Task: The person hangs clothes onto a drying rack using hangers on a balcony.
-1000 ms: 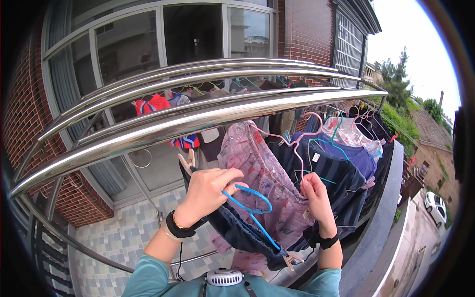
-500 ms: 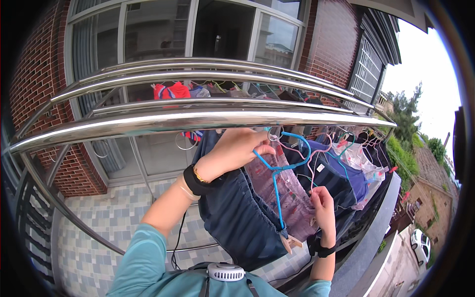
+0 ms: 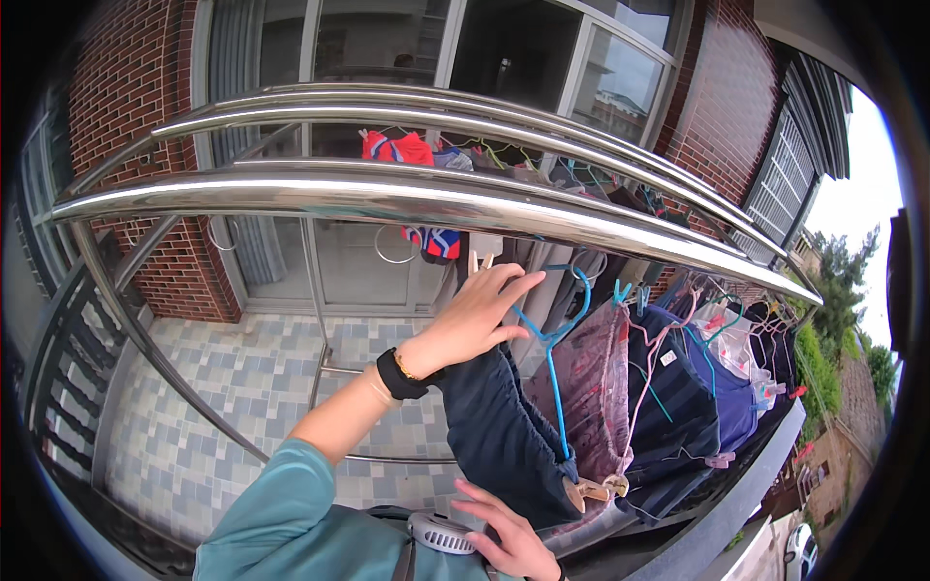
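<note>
The blue hanger [image 3: 554, 360] carrying a dark navy garment [image 3: 504, 436] sits just under the steel rail [image 3: 387, 198], its hook apparently not yet over it; several clothes already hang further right along the rail; the left hand [image 3: 477, 315] grips the hanger near its hook; the right hand [image 3: 509, 537], below the rail, fingers spread, touches the soft cloth's hem; the rail is polished, round, gleaming.

Our left hand [image 3: 475, 320] is raised up and forward, arm stretched from the lower left in a teal sleeve pushed back to mid-forearm, a black band on the wrist. Its fingers [image 3: 513, 288] are extended and lightly curled to the right. Our right hand [image 3: 511, 538] sits low near the chest, fingers spread, pointing left.
</note>
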